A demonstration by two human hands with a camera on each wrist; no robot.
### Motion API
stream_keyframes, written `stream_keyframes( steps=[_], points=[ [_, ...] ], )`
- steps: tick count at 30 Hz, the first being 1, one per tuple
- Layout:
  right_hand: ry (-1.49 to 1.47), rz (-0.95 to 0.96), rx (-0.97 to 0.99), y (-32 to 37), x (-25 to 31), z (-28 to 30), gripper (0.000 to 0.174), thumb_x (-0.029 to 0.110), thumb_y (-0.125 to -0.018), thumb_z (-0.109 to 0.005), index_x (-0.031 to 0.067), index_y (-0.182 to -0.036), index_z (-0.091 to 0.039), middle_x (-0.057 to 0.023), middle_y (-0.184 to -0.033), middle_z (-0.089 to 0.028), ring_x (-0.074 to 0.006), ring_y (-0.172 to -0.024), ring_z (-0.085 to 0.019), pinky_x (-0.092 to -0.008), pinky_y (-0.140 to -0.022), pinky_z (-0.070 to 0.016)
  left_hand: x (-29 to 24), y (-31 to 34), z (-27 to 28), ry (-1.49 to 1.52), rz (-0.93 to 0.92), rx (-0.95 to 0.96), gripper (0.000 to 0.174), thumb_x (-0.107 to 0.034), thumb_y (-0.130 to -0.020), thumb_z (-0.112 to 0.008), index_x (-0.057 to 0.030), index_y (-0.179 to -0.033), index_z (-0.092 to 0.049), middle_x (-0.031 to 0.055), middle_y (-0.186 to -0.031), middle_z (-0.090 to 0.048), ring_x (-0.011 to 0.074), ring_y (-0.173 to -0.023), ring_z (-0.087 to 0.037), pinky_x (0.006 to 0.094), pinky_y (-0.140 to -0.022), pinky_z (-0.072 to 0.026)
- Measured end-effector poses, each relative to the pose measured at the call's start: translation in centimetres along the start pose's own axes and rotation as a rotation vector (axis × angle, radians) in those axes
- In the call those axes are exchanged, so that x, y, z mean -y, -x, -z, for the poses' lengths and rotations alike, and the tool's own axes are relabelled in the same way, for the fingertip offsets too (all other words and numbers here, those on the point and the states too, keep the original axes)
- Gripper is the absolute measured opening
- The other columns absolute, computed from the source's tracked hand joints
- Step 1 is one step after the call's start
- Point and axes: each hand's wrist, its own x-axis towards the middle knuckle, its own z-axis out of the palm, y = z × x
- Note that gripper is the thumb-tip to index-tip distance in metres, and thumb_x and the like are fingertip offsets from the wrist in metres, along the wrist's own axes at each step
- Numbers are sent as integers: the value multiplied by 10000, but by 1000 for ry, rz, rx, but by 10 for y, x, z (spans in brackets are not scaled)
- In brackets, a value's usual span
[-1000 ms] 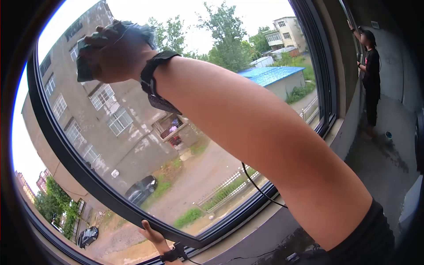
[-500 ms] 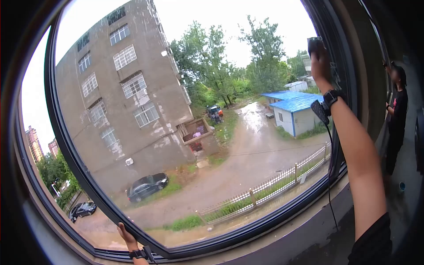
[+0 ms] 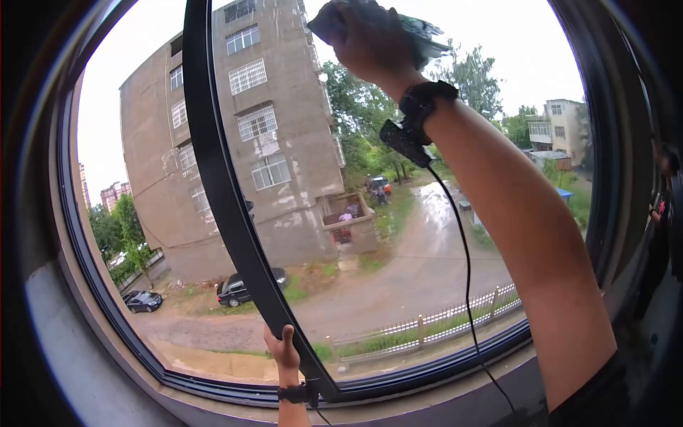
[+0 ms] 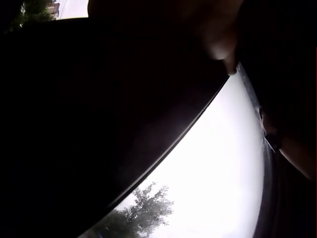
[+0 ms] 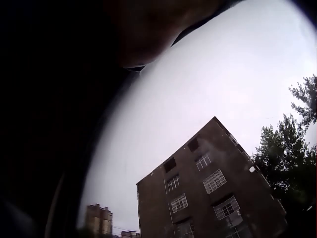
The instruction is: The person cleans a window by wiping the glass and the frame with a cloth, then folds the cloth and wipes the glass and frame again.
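Note:
In the head view my left hand point(image 3: 283, 347) grips the lower part of the dark upright window frame point(image 3: 231, 192), its thumb on the near face and its other fingers partly hidden. The left wrist view shows that hand dimly point(image 4: 220, 37) beside the dark frame. High up in the head view, my right hand point(image 3: 373, 43) holds a dark, crumpled cloth point(image 3: 425, 35) at the upper part of the glass pane point(image 3: 398, 285). Its fingers are bent over the cloth. In the right wrist view the hand point(image 5: 148, 34) is dark, and the cloth cannot be made out.
The outer window frame point(image 3: 85, 285) curves around the left and bottom, above a sill point(image 3: 206, 402). A black cable point(image 3: 466, 270) hangs from my right wrist. Another person point(image 3: 658, 228) stands at the far right. Outside are a building point(image 3: 284, 213), trees, cars and a fence.
My right hand and cloth have moved from the pane's right edge leftward to its upper middle. The upright frame and my left hand appear farther right, with a wider gap to the outer frame.

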Motion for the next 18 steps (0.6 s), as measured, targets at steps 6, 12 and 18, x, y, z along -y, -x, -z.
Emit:
stream_keyframes(
  steps=[6,12,18],
  points=[
    [-396,96,202,52,116,-23,469,265,-825,-520,100,-1264,-525,-116,-1397,-439,-307,-1311,-381,-488,-1107,-233,-31,0,-14,-40,-27,33,653,-563,-809,-641,25,-1071,-530,34,-917,-537,138,-863,-489,275,-799,-395],
    [-196,337,445,70,-4,24,462,455,-825,-591,326,-1263,-525,-22,-1405,-438,-259,-1275,-425,-444,-1079,-301,-8,-5,1,24,58,8,583,-553,-837,-606,-3,-1006,-513,67,-812,-574,135,-681,-571,256,-610,-479],
    [73,218,425,132,-226,145,509,362,-860,-573,162,-1318,-478,-73,-1399,-434,-342,-1258,-404,-521,-1050,-293,-1,-15,20,-2,140,-38,663,-602,-823,-586,6,-1073,-501,77,-868,-569,153,-722,-579,269,-668,-501]
  ],
)
